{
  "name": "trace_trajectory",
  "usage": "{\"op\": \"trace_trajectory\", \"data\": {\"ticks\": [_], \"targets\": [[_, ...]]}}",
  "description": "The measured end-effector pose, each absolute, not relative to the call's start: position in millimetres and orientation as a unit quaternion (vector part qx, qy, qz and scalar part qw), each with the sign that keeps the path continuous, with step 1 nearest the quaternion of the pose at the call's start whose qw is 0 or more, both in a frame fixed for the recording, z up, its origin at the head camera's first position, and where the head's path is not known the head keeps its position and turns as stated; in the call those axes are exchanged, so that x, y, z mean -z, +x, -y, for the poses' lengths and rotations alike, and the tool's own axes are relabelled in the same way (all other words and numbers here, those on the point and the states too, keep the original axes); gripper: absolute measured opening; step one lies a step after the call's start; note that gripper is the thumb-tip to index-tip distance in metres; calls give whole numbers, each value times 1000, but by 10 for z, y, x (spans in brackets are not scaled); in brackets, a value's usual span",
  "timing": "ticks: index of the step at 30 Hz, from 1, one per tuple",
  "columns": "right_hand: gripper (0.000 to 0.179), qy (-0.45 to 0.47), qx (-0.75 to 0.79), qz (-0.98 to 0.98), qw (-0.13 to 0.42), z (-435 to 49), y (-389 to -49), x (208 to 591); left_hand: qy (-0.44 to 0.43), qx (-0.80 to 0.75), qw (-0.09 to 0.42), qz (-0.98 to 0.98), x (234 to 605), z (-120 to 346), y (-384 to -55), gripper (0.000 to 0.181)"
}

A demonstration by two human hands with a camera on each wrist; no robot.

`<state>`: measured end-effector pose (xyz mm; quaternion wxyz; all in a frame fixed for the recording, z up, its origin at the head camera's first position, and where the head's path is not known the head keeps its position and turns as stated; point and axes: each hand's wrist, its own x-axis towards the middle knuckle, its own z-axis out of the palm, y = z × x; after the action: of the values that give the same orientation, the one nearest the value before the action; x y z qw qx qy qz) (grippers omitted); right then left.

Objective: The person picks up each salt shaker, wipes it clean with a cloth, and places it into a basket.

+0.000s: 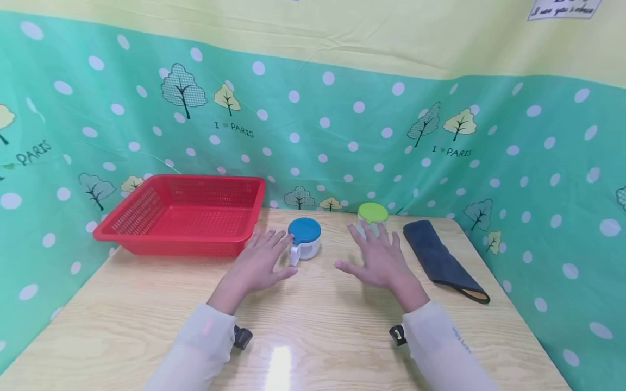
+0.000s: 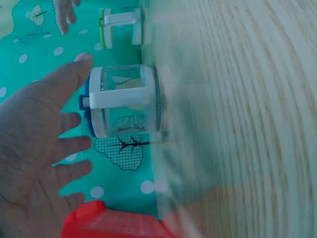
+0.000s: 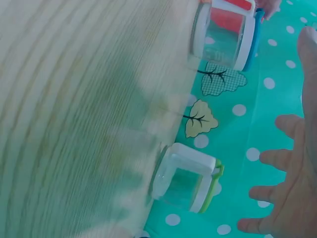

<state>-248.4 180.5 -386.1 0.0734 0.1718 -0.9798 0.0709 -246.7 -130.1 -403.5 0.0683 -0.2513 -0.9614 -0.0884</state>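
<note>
My left hand (image 1: 259, 263) hovers palm down over the table with its fingers spread, just left of a clear jar with a blue lid (image 1: 305, 230) and a white handle. In the left wrist view that jar (image 2: 124, 101) stands upright on the table, apart from the palm. Fingers spread as well, my right hand (image 1: 381, 260) is held in front of a smaller-looking clear jar with a green lid (image 1: 373, 212), partly hiding it. The right wrist view shows the green-lidded jar (image 3: 185, 178) and its white handle. Neither hand holds anything.
A red plastic basket (image 1: 178, 238) stands at the back left of the wooden table (image 1: 313, 336). On the right lies a dark blue fabric pouch (image 1: 442, 258) with a tan inside. A dotted green curtain (image 1: 342, 146) hangs behind and around the sides.
</note>
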Motion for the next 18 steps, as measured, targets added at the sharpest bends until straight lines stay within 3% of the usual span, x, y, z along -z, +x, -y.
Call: {"op": "trace_trajectory", "data": {"ticks": [7,18], "targets": [[98,162,-69,980,93,-1939,-2588,3869,-236,103,93,962,4077,1272,-2557,66],[72,150,-86,979,108,-2330,-2766,3979,-187,216,16,958,4164,1274,-2655,43]]}}
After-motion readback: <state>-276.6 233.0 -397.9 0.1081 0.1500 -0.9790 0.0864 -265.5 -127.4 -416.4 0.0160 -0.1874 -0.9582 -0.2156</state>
